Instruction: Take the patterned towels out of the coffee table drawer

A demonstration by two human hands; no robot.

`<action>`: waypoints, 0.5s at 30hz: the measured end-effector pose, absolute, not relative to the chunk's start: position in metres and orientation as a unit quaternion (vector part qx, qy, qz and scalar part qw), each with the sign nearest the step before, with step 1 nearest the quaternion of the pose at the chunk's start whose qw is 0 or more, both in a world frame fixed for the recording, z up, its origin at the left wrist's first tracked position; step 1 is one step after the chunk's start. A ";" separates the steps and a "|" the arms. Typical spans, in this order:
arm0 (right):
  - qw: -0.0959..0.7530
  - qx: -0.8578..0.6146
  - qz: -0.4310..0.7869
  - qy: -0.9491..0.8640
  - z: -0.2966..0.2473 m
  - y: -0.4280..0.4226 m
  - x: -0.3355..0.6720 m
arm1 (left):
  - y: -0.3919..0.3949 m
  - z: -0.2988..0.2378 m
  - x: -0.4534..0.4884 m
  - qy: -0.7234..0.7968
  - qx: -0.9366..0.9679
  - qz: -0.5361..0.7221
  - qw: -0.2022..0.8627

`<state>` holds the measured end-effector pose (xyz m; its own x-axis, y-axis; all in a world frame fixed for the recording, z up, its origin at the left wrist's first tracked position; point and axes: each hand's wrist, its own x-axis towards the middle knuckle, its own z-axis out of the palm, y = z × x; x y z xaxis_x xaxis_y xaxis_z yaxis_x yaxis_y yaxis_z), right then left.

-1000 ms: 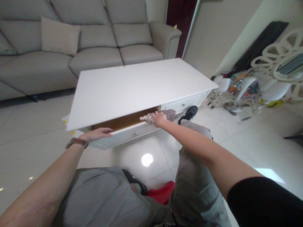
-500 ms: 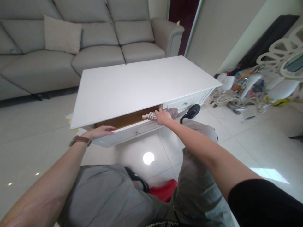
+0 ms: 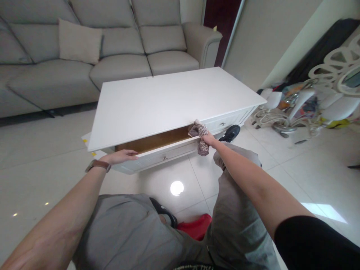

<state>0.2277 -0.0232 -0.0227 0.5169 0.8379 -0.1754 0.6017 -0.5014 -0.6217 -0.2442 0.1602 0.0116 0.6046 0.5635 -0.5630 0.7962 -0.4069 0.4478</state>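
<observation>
Cloth (image 3: 201,130): in R hand (image 3: 208,138), bunched, gripped w/ fingers narrow round it.
Cloth axis: approx. up/down past R fingers, from fwd-left nr table (image 3: 174,97) edge to just below, outside drawer (image 3: 150,160) front.
Drawer opening: left of R fingers.
L hand (image 3: 122,156): on drawer rim, fingers extended; pinching or just resting, can't tell.
Nearer to cloth: R hand, touching; L hand well apart.

No words, numbers, brands or signs can be read. A small yellow tag (image 3: 215,28) shows at the sofa arm (image 3: 194,35), and yellow patches (image 3: 84,141) dot a pale surface (image 3: 86,136) beside the white table (image 3: 168,101); any writing there is too small to tell.
</observation>
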 end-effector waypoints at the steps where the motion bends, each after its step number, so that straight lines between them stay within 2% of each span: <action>1: 0.283 -0.831 0.259 -0.403 -0.028 -0.025 0.229 | 0.160 0.012 -0.244 0.414 0.823 -0.165 0.351; 8: 0.430 -0.784 0.393 -0.213 -0.061 -0.027 0.223 | 0.158 0.017 -0.239 0.417 0.820 -0.164 0.357; 15: 0.554 -0.723 0.401 -0.099 -0.110 -0.028 0.186 | 0.157 0.020 -0.234 0.410 0.815 -0.159 0.379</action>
